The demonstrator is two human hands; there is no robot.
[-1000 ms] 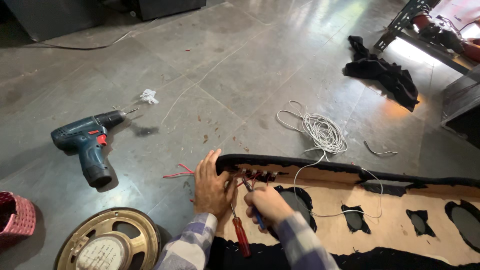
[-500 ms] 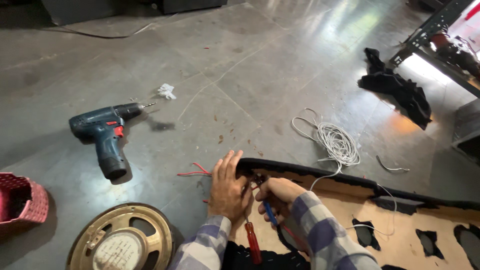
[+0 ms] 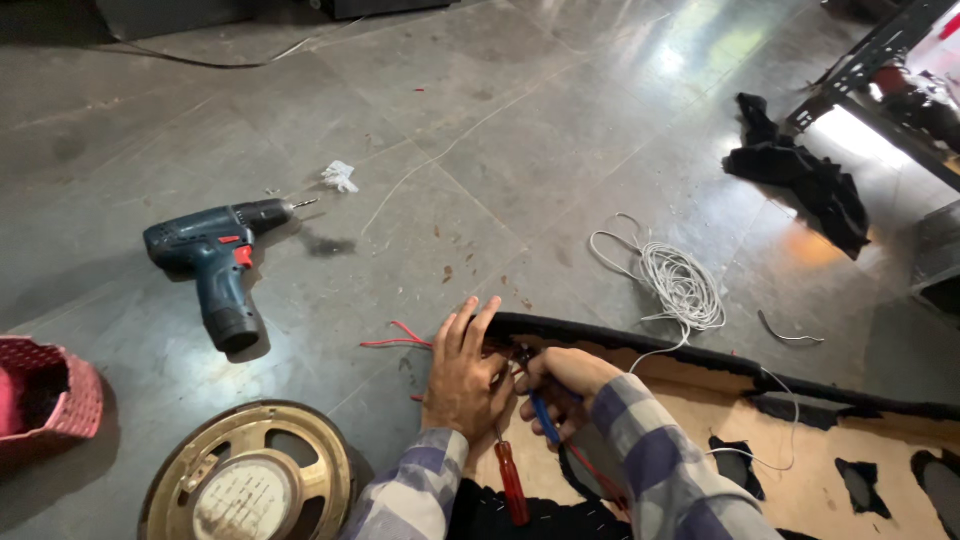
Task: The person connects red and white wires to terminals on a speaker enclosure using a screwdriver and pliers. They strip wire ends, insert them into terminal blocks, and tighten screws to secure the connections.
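My left hand point(image 3: 465, 375) lies spread, bracing the board's black edge point(image 3: 640, 345); right hand point(image 3: 560, 385) grips a blue-handled tool point(image 3: 545, 420); best kept steady.

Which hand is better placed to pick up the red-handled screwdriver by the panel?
Probably left: the left hand rests just above the red-handled screwdriver, while the right hand appears to hold a blue-handled tool.
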